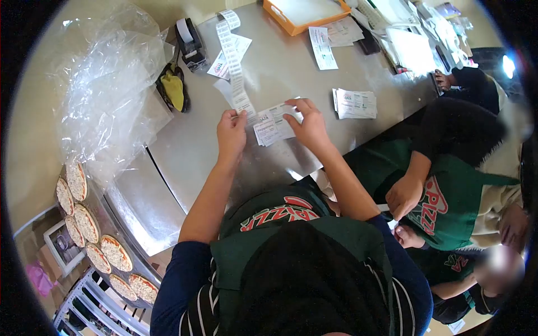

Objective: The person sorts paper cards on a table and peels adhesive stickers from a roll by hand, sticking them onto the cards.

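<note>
My left hand (231,134) pinches the lower end of a long strip of printed stickers (233,64), which runs up the metal table and curls at its far end. My right hand (309,124) grips the right side of a small stack of printed labels (273,126), thumb and fingers over its edge. The strip's end meets the left edge of this stack. Another pile of printed labels (356,105) lies to the right of my right hand. Beyond the strip's middle, a loose printed label (240,47) rests partly under it.
A tape dispenser (190,46) and a black-and-yellow pouch (173,88) stand near clear plastic bags (109,84) at left. Several topped pizza bases (86,223) lie lower left. An orange tray (302,15) is at the far edge. A co-worker's hand (404,196) is close on the right.
</note>
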